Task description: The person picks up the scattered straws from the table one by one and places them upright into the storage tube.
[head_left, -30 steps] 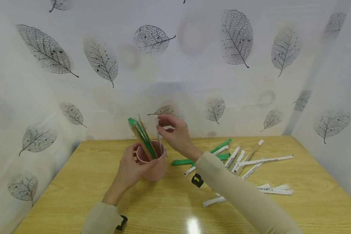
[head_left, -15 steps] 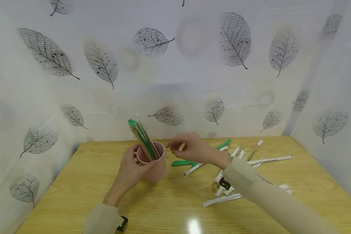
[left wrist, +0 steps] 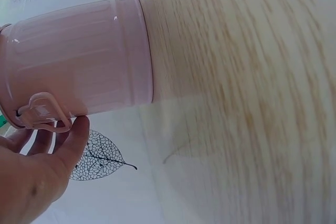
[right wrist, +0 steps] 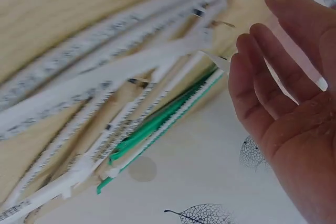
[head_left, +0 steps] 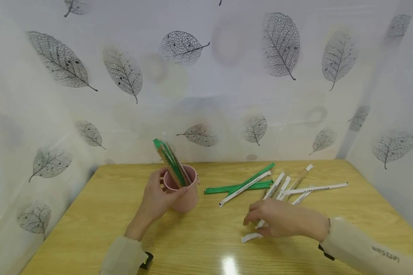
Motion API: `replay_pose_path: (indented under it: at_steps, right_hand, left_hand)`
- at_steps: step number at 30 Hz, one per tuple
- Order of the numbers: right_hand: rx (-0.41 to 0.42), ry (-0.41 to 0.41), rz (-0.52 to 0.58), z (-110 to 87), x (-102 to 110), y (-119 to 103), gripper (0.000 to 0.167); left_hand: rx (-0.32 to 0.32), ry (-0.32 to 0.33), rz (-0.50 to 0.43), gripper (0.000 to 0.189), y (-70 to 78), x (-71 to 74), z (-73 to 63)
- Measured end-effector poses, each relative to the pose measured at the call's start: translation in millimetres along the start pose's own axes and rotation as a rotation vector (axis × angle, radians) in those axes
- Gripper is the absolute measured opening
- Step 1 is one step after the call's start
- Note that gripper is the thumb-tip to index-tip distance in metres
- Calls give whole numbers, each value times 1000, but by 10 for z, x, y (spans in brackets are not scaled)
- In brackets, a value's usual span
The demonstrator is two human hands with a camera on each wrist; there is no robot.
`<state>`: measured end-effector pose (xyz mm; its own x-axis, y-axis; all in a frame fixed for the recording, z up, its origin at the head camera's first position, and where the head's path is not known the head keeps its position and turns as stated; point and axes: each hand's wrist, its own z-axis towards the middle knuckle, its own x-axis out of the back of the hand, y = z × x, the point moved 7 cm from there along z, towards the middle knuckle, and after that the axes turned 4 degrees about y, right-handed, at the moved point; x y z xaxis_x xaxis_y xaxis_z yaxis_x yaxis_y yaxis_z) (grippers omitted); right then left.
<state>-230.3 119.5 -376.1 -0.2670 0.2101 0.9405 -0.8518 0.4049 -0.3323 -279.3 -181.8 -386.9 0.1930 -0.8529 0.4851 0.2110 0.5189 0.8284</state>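
The worktop [head_left: 196, 240] carries a cup [head_left: 185, 200] left of centre, gripped by the left hand [head_left: 156, 198]; lower right, the loosely spread right hand [head_left: 278, 218] might drag extra straws [head_left: 274, 186], since they overlap.

Leaf-printed sheeting [head_left: 227, 95] walls three sides of a wood-grain table [head_left: 206, 225]: a screened-off workspace. Home or studio, I cannot tell.

Pink cup [head_left: 184, 201], wrapped straws [head_left: 172, 164] leaning inside, loose straws [head_left: 273, 186] crisscrossed nearby
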Motion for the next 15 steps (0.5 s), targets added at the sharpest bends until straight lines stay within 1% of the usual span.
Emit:
replay_pose_path:
  at_steps: [3, 6, 8, 11, 15]
  right_hand:
    - [90, 49, -165, -142, -74, -69, 34]
    - [149, 100, -327, -224, -146, -121, 44]
    - [179, 135, -417, -252, -186, -157, 48]
    - [203, 164, -487, -264, -237, -193, 50]
    - [209, 174, -516, -263, -290, -217, 54]
  left_hand:
    - [-8, -2, -1, 86, 16, 6, 8]
    - [-9, -6, 2, 86, 23, 8, 9]
    - [-8, -10, 3, 87, 24, 7, 6]
    - [-3, -17, 0, 88, 19, 1, -2]
    - [-6, -24, -9, 87, 15, -11, -5]
